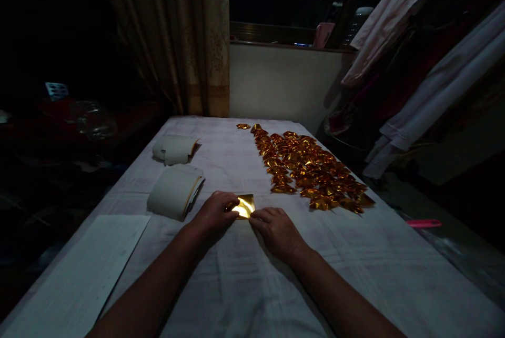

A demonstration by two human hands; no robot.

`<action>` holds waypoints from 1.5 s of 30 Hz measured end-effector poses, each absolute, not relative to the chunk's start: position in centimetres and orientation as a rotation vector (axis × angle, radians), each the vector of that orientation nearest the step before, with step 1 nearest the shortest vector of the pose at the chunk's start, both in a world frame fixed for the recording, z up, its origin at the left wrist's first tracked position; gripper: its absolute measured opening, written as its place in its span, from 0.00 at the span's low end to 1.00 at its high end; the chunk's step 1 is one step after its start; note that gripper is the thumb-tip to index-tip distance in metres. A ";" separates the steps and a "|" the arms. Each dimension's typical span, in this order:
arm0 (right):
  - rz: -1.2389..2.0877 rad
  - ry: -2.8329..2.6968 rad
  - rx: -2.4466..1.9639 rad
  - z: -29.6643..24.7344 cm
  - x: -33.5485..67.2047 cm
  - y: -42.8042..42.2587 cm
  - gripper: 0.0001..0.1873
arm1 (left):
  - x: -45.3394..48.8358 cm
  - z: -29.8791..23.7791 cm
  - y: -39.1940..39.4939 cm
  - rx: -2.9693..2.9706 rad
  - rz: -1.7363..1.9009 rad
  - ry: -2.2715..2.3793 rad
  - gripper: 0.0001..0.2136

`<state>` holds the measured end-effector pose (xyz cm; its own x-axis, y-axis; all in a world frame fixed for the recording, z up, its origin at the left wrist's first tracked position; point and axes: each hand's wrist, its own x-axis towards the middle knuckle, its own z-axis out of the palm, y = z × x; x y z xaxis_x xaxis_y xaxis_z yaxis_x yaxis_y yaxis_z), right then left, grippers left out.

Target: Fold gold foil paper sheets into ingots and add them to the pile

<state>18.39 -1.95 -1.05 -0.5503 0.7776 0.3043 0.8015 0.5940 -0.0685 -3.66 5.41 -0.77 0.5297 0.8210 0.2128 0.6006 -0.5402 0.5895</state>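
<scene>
A small square of gold foil paper (246, 205) lies on the white cloth of the table (244, 275) in front of me. My left hand (215, 211) pinches its left edge with curled fingers. From the right, my right hand (276, 228) presses closed fingertips on its lower right corner. A wide spread of folded gold foil pieces (311, 169) lies to the far right of my hands.
Two curved stacks of pale paper lie on the left, one near (175, 190) and one farther (174, 148). A flat white sheet (87, 269) lies at the near left. A curtain (177, 38) hangs behind; clothes (426, 75) hang on the right.
</scene>
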 end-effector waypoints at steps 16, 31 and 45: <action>-0.060 -2.460 -1.426 -1.2 17.7 -2.9 0.15 | -1.7 0.1 2.7 2.325 0.618 1.476 0.09; -0.045 -2.418 -1.372 -1.6 18.1 -2.7 0.13 | -7.2 0.5 4.8 2.405 0.507 0.921 0.15; -0.016 -2.438 -1.423 0.3 14.1 -2.7 0.16 | -8.2 -0.7 4.1 2.387 0.584 1.046 0.17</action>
<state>14.13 -2.72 0.35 -0.4541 0.8470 0.2765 0.8505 0.5045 -0.1486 -8.15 4.11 -0.69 0.6193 0.7612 0.1923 0.5630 -0.6013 0.5670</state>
